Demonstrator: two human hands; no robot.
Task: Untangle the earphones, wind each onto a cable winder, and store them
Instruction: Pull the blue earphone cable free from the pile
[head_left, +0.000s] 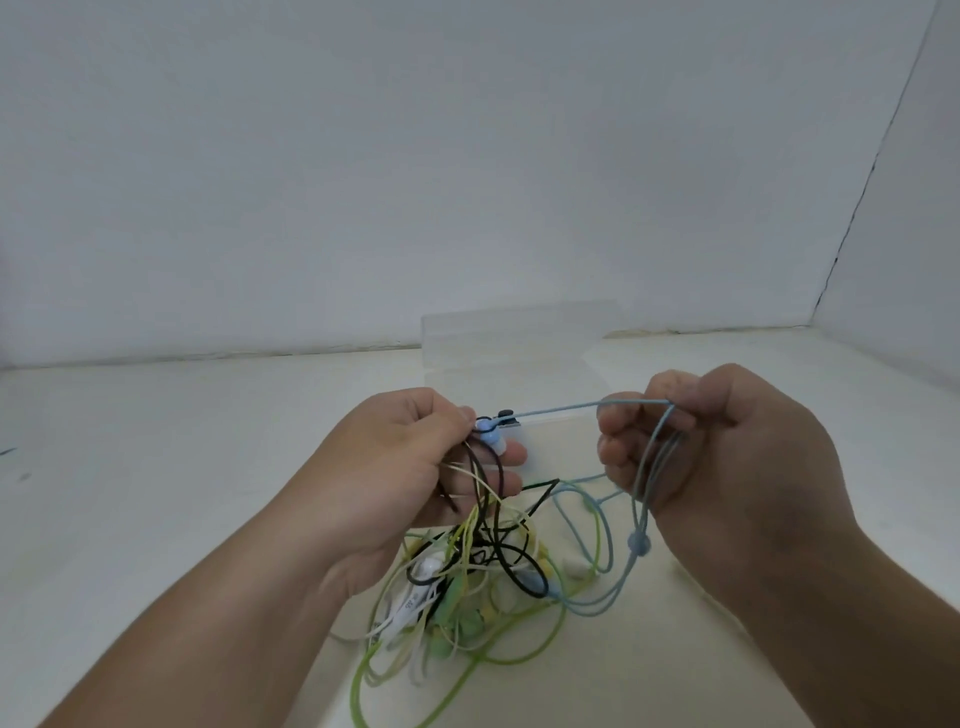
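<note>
Diffuse, even light, moderately bright; cool grey cast over wall (363, 156), warmer tone on surface (130, 467). Shadows weak, soft-edged. Wide-angle bending toward frame edges, strongest at corners. Overall slight softness; cable tangle (483, 582) fine detail smeared.

I log: light blue cable (561, 409) across centre; black cable (542, 579), lime green cable (358, 683), pale yellow cable (471, 527), white inline remote (408, 605) at lower centre. Transparent box (519, 338) above them; off-white tabletop (156, 467).
</note>
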